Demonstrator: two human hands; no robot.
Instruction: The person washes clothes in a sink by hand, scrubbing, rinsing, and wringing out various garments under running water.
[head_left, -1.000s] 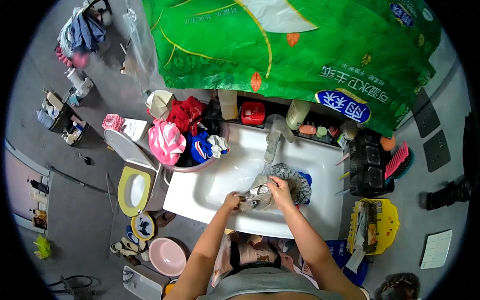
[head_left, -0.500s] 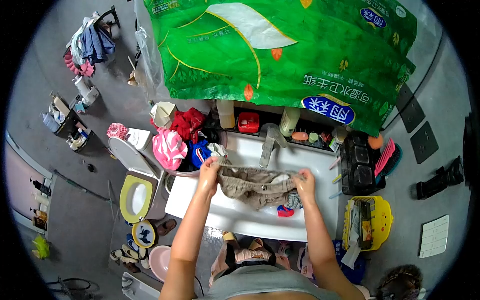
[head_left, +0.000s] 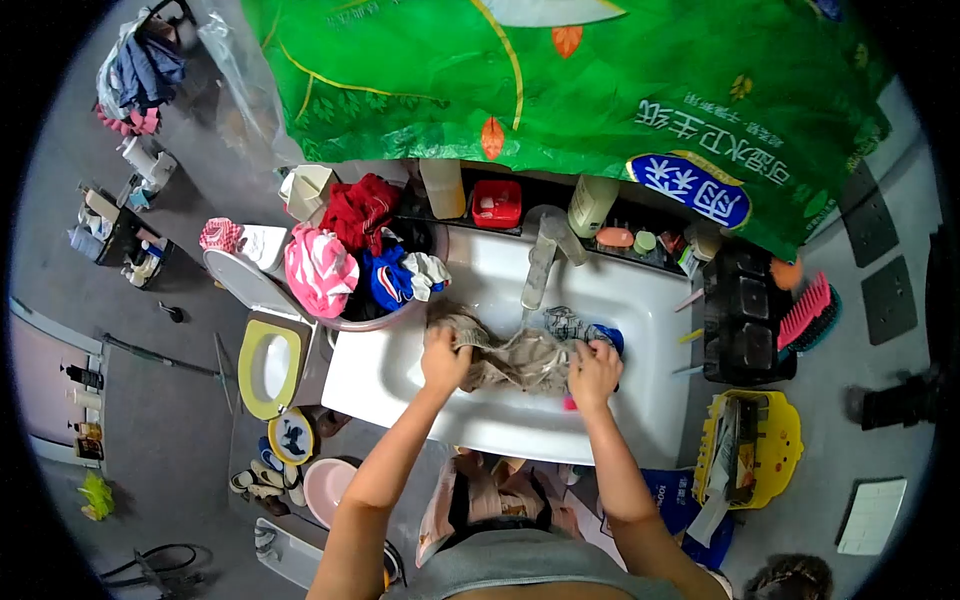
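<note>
Over the white sink (head_left: 640,425), my left hand (head_left: 446,361) grips one end of a pair of wet grey-brown shorts (head_left: 522,360). The other end is in my right hand (head_left: 596,374), whose fingers curl over the cloth. The shorts lie bunched and sagging between both hands, low in the basin under the metal faucet (head_left: 541,265). Behind my right hand are a striped grey cloth (head_left: 566,322) and a blue piece of cloth (head_left: 608,338), partly hidden. A small pink-red bit shows below that hand.
A basin of clothes (head_left: 372,322), pink, red and blue, stands at the sink's left. Bottles, a red soap box (head_left: 496,204) and soap line the back ledge. A big green package (head_left: 450,90) overhangs it. At right are a black rack (head_left: 740,320) and yellow basket (head_left: 775,450).
Both hands have lowered the shorts into the sink, and the stretched waistband is now bunched. My left hand moved slightly right and down. The view has shifted a little.
</note>
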